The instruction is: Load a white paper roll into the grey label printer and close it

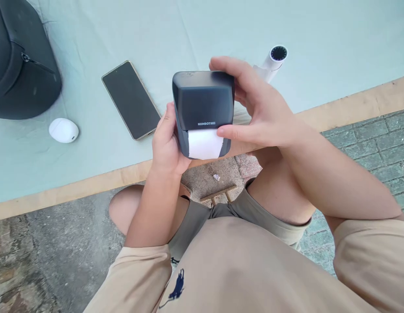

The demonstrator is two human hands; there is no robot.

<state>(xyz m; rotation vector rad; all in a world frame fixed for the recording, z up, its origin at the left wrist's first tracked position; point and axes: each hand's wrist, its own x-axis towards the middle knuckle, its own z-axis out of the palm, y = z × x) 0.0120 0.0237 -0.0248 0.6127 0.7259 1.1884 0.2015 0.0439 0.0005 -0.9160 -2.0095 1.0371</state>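
Label printer [203,106] upright in both hands, paper slot toward wearer.

A pale green worktop [319,34] with a wooden front edge carries a dark phone [131,100] lying face up, a small white earbud case [63,130] to its left, and a black zipped bag [19,61] at the far left corner. A white cylindrical device [273,61] lies further right. Below, grey paving stones [378,143] cover the ground.

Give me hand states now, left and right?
Left hand: closed around the side of the label printer, holding it.
Right hand: grips the printer's top, thumb at the white paper.
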